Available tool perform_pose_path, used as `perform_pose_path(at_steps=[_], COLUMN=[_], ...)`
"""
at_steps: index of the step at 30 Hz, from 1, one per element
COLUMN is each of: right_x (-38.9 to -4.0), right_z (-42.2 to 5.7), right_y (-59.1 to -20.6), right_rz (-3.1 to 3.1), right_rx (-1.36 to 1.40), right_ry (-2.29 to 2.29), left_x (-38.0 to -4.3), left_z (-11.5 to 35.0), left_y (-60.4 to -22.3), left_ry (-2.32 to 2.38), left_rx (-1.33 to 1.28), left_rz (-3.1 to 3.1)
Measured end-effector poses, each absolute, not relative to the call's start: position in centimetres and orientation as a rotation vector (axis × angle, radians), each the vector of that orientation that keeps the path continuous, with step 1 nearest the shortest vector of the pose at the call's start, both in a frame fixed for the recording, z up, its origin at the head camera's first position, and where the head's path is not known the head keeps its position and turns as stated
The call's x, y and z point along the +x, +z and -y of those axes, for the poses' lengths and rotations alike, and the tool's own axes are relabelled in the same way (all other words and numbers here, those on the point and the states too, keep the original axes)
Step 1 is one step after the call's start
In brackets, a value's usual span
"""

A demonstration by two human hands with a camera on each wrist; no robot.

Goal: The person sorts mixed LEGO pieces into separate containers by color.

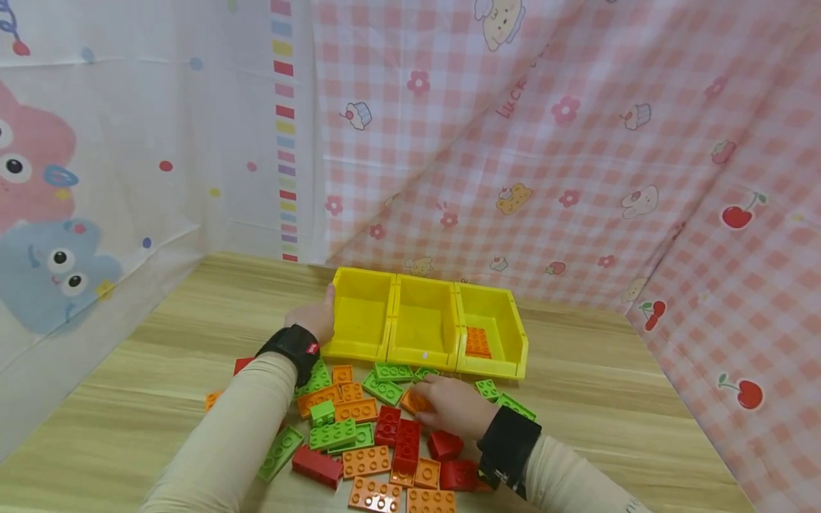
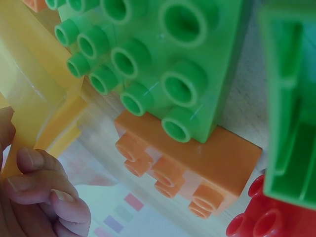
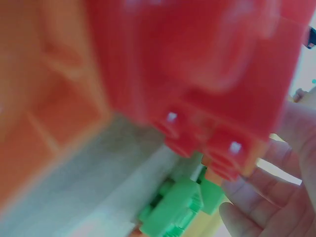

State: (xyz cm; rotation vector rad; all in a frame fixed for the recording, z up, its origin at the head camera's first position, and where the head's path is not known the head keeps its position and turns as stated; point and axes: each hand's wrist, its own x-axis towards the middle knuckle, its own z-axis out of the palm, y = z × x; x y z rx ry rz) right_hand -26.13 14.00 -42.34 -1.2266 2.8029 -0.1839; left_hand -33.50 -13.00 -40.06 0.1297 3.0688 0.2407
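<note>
A row of yellow storage bins (image 1: pixel 423 362) stands on the wooden table in the head view. At its left end, my left hand (image 1: pixel 313 319) grips the outer wall, thumb pointing up; the left wrist view shows its curled fingers (image 2: pixel 37 185) against the yellow plastic. My right hand (image 1: pixel 455 405) reaches over the pile and pinches an orange toy brick (image 1: pixel 413 402), partly hidden under the fingers. Red bricks (image 3: pixel 207 59) block much of the right wrist view. An orange brick (image 1: pixel 477 343) lies in the right bin.
Loose red, orange and green bricks lie in front of the bins, such as a green brick (image 1: pixel 332 432), a red brick (image 1: pixel 317 467) and an orange brick (image 1: pixel 375 494). Some rest on others. Patterned cloth (image 1: pixel 449 142) hangs behind and at both sides of the table.
</note>
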Motion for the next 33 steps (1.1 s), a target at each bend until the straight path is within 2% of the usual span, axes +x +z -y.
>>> perform_pose_path(at_steps=[18, 33], right_x=[-28.1, -33.8], right_z=[-18.2, -20.4], right_y=[-39.6, -39.1], right_rz=[-2.909, -3.086], right_rx=[-1.178, -0.98], right_ry=[-0.308, -0.132], left_x=[-34.3, -34.4], left_z=[14.9, 14.8], left_y=[-39.4, -40.6], left_ry=[0.239, 0.224], left_rx=[0.066, 0.043], left_rz=[-3.041, -3.091])
